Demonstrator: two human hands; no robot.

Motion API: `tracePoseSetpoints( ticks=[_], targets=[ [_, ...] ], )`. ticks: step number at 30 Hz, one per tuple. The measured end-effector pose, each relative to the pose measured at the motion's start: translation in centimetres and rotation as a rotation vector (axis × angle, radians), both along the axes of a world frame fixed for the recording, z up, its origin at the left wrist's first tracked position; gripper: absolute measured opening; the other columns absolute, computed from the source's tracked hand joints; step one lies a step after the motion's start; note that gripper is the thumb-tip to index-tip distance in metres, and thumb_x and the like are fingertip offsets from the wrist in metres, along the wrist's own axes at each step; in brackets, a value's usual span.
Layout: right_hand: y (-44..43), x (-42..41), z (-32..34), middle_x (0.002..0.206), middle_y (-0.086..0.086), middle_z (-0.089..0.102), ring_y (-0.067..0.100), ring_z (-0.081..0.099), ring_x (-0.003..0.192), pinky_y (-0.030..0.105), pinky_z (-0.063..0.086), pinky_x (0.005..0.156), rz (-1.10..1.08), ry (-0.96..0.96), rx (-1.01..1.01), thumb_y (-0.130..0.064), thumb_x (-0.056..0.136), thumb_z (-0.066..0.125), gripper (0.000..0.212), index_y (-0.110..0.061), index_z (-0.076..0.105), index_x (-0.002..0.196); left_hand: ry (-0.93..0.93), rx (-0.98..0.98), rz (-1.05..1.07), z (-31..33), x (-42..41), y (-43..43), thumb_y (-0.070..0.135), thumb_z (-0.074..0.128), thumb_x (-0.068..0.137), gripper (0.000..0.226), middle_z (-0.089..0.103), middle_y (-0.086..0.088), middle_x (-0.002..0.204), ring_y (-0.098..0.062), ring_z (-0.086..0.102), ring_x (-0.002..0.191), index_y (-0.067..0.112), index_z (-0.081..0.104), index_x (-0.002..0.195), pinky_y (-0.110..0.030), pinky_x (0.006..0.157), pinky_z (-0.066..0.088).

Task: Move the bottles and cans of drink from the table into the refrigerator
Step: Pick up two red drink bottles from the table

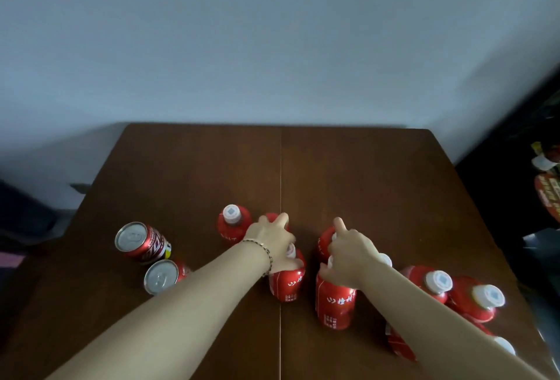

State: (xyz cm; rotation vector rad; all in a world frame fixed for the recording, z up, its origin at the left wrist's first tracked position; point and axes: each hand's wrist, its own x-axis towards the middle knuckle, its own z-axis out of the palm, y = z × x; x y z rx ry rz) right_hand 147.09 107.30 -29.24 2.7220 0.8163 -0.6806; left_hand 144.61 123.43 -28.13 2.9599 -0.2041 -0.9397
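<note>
Several red bottles with white caps and two red cans stand on a brown wooden table (363,173). My left hand (272,243) lies over two bottles, its fingers curled round the neck of the near bottle (288,284) and its index finger reaching over the far one (271,217). My right hand (351,253) grips two more: the near bottle (335,304) and one behind it (325,241). Another bottle (231,225) stands left of my left hand. The two cans (141,241) (162,276) stand at the left.
More red bottles (436,282) (481,299) stand at the table's right front, partly under my right forearm. A pale wall rises behind the table. A dark refrigerator (542,185) with drinks inside shows at the right edge.
</note>
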Motion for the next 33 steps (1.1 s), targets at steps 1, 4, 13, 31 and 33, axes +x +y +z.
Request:
tracePoseSetpoints(
  ticks=[1,4,13,31,33],
  targets=[
    [-0.2,-0.3,-0.1,0.141,0.012,0.025,0.026,0.052,0.107,0.031,0.045,0.079,0.011,-0.001,0.025,-0.049,0.09,0.039,0.054,-0.008,0.061,0.118,-0.017,-0.018,0.047,-0.2,-0.8,-0.6,0.062,0.044,0.085,0.049,0.035,-0.002,0.127,-0.03,0.042,0.108,0.022,0.061,0.108,-0.036,0.076,0.045],
    [-0.8,-1.4,-0.1,0.146,0.012,0.017,0.028,0.048,0.115,0.032,0.047,0.085,0.033,0.007,0.089,-0.047,0.092,0.037,0.054,-0.008,0.06,0.122,-0.052,-0.005,0.142,-0.6,-3.2,-2.3,0.059,0.043,0.087,0.053,0.031,-0.003,0.136,-0.029,0.042,0.113,0.022,0.055,0.122,-0.037,0.084,0.044],
    [-1.9,-5.6,2.2,0.145,0.015,0.016,0.028,0.045,0.118,0.031,0.046,0.086,0.429,0.058,0.148,-0.045,0.092,0.039,0.05,-0.009,0.06,0.12,-0.092,0.099,0.483,2.9,-13.3,-6.8,0.061,0.042,0.087,0.058,0.029,-0.002,0.139,-0.025,0.044,0.11,0.013,0.062,0.115,-0.036,0.086,0.044],
    [5.3,-46.1,15.4,0.147,0.017,0.028,0.029,0.056,0.111,0.036,0.046,0.095,1.805,0.152,0.285,-0.043,0.087,0.052,0.045,-0.009,0.061,0.115,-0.348,0.397,1.956,14.9,-57.9,-16.8,0.065,0.046,0.08,0.05,0.042,0.004,0.113,-0.018,0.058,0.097,0.023,0.066,0.1,-0.028,0.081,0.044],
    [3.0,-52.5,17.1,0.143,0.016,0.027,0.029,0.059,0.102,0.033,0.047,0.086,1.918,0.158,0.323,-0.042,0.087,0.052,0.045,-0.007,0.063,0.113,-0.322,0.476,2.087,16.2,-63.7,-21.1,0.067,0.044,0.081,0.054,0.042,0.003,0.112,-0.018,0.058,0.095,0.023,0.067,0.101,-0.028,0.08,0.044]
  ],
)
